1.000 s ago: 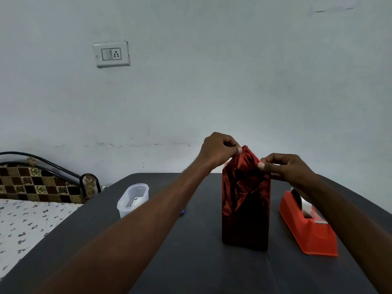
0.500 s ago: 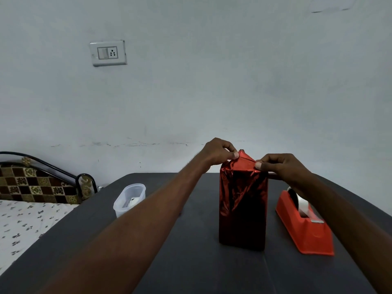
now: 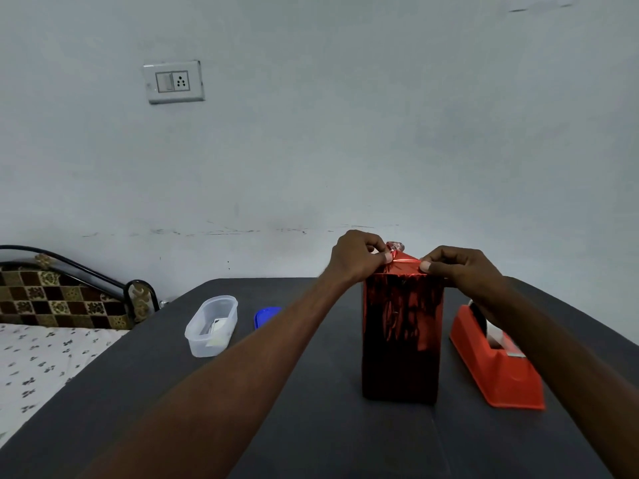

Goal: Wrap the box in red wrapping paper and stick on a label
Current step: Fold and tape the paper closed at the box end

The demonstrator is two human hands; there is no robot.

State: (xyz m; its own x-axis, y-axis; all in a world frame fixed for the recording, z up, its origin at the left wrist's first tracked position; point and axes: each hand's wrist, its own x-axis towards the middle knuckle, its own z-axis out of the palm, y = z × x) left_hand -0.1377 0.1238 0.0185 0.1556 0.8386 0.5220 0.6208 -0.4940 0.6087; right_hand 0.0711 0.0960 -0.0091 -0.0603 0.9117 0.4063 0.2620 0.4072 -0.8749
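Observation:
A tall box (image 3: 403, 337) stands upright on the dark table (image 3: 311, 426), covered in shiny red wrapping paper. At its top the paper ends in a folded flap (image 3: 404, 260). My left hand (image 3: 356, 257) pinches the flap's left side between thumb and fingers. My right hand (image 3: 456, 267) pinches its right side. The top face of the box behind the flap is hidden.
An orange tape dispenser (image 3: 498, 368) sits right of the box, partly behind my right forearm. A clear plastic tub (image 3: 211, 326) holding small cards and a blue lid (image 3: 266, 316) lie to the left. A bed (image 3: 45, 347) borders the table's left edge.
Both hands have pressed the raised paper flap downward, so the top of the wrapping is now lower and flatter. The box has stayed in place.

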